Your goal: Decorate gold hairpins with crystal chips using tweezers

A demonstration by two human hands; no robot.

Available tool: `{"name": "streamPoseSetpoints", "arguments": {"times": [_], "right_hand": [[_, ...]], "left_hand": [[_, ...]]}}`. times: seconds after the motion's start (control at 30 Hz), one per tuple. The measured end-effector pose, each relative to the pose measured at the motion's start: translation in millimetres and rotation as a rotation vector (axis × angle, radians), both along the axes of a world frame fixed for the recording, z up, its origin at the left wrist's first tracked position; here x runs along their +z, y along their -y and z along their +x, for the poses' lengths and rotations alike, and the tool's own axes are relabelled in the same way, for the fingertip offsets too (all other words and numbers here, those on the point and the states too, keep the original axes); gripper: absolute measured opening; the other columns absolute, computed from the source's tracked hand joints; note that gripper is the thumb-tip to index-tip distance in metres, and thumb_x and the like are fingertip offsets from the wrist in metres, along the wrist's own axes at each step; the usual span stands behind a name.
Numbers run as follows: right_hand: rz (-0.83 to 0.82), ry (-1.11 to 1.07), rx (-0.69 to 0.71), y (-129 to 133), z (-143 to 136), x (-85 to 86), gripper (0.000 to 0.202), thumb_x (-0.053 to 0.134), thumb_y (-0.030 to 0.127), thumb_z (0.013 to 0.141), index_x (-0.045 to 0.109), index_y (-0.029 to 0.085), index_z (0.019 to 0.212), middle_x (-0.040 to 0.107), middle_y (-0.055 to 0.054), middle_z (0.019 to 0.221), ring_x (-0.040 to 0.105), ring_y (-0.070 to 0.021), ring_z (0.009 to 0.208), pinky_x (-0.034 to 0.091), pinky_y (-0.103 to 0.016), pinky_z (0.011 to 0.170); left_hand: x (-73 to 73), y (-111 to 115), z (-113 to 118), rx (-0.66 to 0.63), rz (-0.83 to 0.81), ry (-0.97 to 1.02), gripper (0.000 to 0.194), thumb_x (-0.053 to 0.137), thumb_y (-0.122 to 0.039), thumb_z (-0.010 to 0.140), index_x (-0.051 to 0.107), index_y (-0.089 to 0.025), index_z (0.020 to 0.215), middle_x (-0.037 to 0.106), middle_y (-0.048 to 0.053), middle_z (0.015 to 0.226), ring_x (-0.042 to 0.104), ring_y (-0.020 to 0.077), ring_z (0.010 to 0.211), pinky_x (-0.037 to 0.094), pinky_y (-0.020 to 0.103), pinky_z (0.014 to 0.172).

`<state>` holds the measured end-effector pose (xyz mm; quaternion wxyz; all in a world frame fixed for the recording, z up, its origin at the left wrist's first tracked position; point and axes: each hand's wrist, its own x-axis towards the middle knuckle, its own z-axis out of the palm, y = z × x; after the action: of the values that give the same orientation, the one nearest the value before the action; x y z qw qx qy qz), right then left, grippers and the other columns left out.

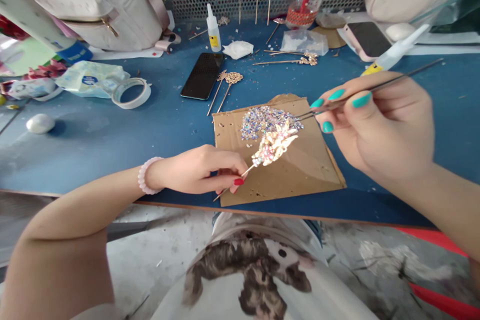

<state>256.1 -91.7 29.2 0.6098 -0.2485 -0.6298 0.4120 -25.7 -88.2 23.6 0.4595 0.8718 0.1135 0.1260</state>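
Observation:
Between its thumb and fingers, my left hand (204,169) pinches the stem of a metal hairpin with an ornate, gem-covered head (275,144). That head is over a piece of brown cardboard (288,175), just in front of a pile of small iridescent stones (262,119). My right hand (390,122) is closed around dark tweezers (405,76), whose tips reach the right edge of the pile, close to the hairpin's head. Whether the tips hold a stone is too small to tell.
Behind the cardboard lie a black phone (202,76), two hairpins (229,79) and an upright glue bottle (213,30). A tape roll (131,93) and a white egg-shaped object (40,123) are at left. Another glue bottle (393,55) lies beyond my right hand.

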Motion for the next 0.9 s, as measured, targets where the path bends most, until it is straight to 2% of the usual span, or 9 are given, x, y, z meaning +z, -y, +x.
{"name": "streamPoseSetpoints", "arguments": {"times": [0.2,0.57,0.73,0.9], "right_hand": [[0.026,0.037,-0.014,0.6,0.6,-1.2,0.01,0.073,0.039,0.089,0.078,0.031,0.094,0.071,0.008,0.078,0.065,-0.0052,0.067,0.052,-0.02,0.057],[0.042,0.052,-0.08,2.0,-0.8,-2.7,0.008,0.076,0.039,0.088,0.078,0.031,0.09,0.068,0.006,0.071,0.062,-0.0072,0.061,0.044,-0.024,0.051],[0.028,0.025,-0.055,1.9,-0.4,-2.4,0.008,0.075,0.036,0.089,0.079,0.029,0.09,0.069,0.005,0.072,0.062,-0.006,0.06,0.046,-0.023,0.052],[0.025,-0.004,-0.012,1.2,0.4,-2.2,0.005,0.075,0.032,0.089,0.079,0.029,0.09,0.075,0.006,0.083,0.064,-0.0054,0.062,0.052,-0.022,0.053]], "left_hand": [[-0.5,-0.4,0.7,0.006,-0.008,-0.001,0.009,0.049,-0.012,0.101,0.055,-0.018,0.097,0.071,0.002,0.081,0.067,0.0051,0.057,0.05,0.011,0.058],[-0.5,-0.6,0.8,0.007,-0.011,-0.009,0.009,0.049,-0.013,0.101,0.055,-0.018,0.097,0.072,0.002,0.081,0.067,0.0054,0.057,0.05,0.012,0.058],[0.1,-0.8,1.6,0.002,-0.007,-0.011,0.009,0.048,-0.014,0.102,0.055,-0.017,0.096,0.071,0.002,0.081,0.066,0.0047,0.057,0.05,0.011,0.058],[0.2,-0.7,1.4,-0.006,0.0,0.0,0.009,0.048,-0.012,0.102,0.053,-0.017,0.097,0.07,0.0,0.081,0.066,0.0035,0.057,0.049,0.009,0.059]]}}
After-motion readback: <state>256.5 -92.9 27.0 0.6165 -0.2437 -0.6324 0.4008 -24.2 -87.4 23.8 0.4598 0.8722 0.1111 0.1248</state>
